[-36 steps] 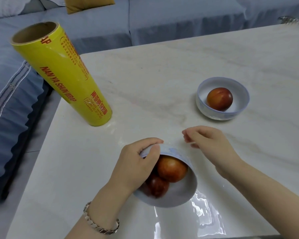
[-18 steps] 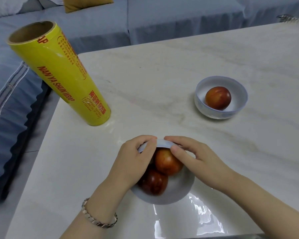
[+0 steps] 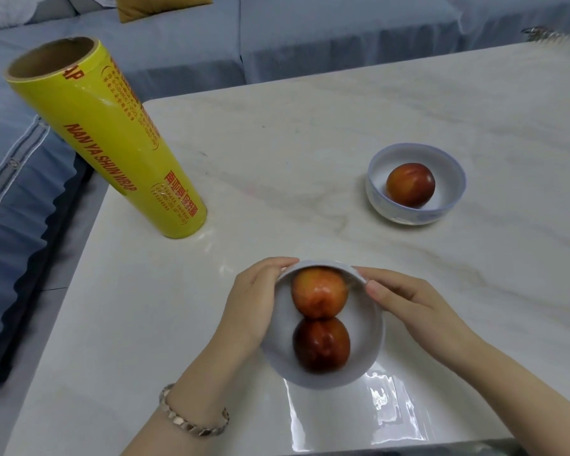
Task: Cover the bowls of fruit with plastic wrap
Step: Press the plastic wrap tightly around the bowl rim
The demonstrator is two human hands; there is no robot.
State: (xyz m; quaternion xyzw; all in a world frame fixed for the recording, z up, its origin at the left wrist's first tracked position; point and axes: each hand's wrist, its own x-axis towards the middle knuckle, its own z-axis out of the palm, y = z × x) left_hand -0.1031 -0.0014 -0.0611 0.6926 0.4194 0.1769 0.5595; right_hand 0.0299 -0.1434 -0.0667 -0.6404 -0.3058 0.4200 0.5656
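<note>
Near table point(image 3: 310, 143) edge: left hand point(image 3: 254, 301), right hand point(image 3: 408, 304) both clasp white two-fruit bowl point(image 3: 366, 350); clear film point(image 3: 385, 413) loose.
Remaining: far white one-fruit bowl point(image 3: 454, 179) bare.

Two bowls point(image 3: 366, 340) point(image 3: 380, 179) out there, three fruits point(image 3: 320, 292) point(image 3: 321, 345) point(image 3: 410, 184), one wrap roll point(image 3: 112, 143), two hands point(image 3: 254, 301) point(image 3: 412, 304), one bracelet point(image 3: 191, 419).

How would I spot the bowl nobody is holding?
On the marble table, look to the right side, away from the yellow plastic wrap roll. The small white bowl there holds one red fruit; the nearer bowl holds two.
</note>
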